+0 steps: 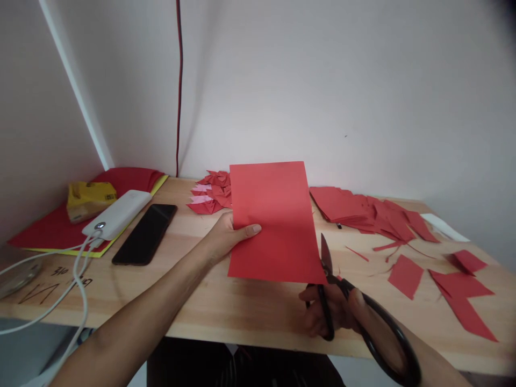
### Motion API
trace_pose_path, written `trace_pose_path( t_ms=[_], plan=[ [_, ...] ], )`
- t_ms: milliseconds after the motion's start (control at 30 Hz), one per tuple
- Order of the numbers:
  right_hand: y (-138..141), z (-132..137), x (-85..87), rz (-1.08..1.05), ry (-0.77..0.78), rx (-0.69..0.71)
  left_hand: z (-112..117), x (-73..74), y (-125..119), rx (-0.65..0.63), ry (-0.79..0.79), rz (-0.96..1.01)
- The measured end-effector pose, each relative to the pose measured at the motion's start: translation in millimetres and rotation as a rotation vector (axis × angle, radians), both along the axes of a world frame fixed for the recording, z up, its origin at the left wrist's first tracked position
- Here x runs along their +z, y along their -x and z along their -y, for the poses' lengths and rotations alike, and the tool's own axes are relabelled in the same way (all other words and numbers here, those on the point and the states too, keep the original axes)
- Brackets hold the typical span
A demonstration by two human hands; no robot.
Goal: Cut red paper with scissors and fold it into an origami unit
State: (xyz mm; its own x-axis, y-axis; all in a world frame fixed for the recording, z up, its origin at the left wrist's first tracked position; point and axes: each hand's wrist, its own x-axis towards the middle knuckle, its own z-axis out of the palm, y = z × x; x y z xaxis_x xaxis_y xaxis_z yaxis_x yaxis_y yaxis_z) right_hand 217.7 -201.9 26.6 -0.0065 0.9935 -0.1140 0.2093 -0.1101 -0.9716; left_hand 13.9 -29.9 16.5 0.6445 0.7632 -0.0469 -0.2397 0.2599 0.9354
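A red sheet of paper [274,215] is held up over the desk. My left hand [228,236] pinches its left edge, thumb on the front and fingers hidden behind. My right hand [332,312] grips black-handled scissors [387,333] at the sheet's lower right corner. The scissor blades are spread, one in front of the paper's right edge and the other hidden behind the sheet. Beyond the sheet on the left lie folded red and pink paper pieces [212,193].
Stacked red paper pieces [346,207] lie at the back right, with loose scraps [463,290] nearer. On the left are a black phone [145,235], a white power bank [119,215] with cables, a yellow packet [91,200] and red sheets [44,226]. A wall stands behind the desk [258,317].
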Motion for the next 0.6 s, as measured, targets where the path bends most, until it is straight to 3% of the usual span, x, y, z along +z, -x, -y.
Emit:
trace_pose_path(
  t_ms=[67, 167, 367, 600],
  plan=[
    [0.7, -2.6, 1.3, -0.055, 0.039, 0.069, -0.1, 0.3, 0.1, -0.007, 0.002, -0.003],
    [-5.9, -3.4, -2.1, -0.114, 0.050, 0.060, -0.5, 0.2, -0.1, -0.018, 0.012, 0.025],
    [-11.9, -3.7, -5.1, -0.059, 0.085, 0.070, 0.2, 1.6, -1.4, -0.022, 0.091, 0.069],
    [-8.5, 0.8, -0.7, 0.072, -0.027, -0.029, 0.4, 3.1, -1.4, -0.009, 0.096, 0.042]
  ],
)
